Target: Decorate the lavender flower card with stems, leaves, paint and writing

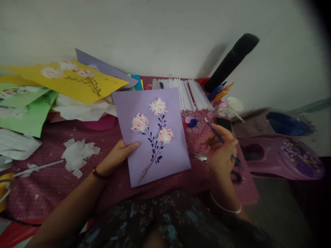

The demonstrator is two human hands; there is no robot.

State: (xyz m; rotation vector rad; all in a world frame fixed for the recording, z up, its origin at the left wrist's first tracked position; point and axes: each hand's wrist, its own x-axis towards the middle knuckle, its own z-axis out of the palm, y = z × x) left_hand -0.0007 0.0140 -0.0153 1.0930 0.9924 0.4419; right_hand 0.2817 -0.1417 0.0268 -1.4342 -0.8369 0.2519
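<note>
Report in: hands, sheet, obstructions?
Left hand holding purple sheet by its edge. Right hand holding paintbrush, off the sheet. Scissors nearby, partly behind right hand.

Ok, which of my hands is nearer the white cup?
Right. Your right hand, holding the blue paintbrush, is on the near side of the white cup; your left hand, holding the purple sheet, is farther off, leftward.

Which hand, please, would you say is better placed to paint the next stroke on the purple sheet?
Probably the right hand: it holds the paintbrush with the bristles free, beside the purple sheet. The left hand is gripping the sheet's edge.
</note>
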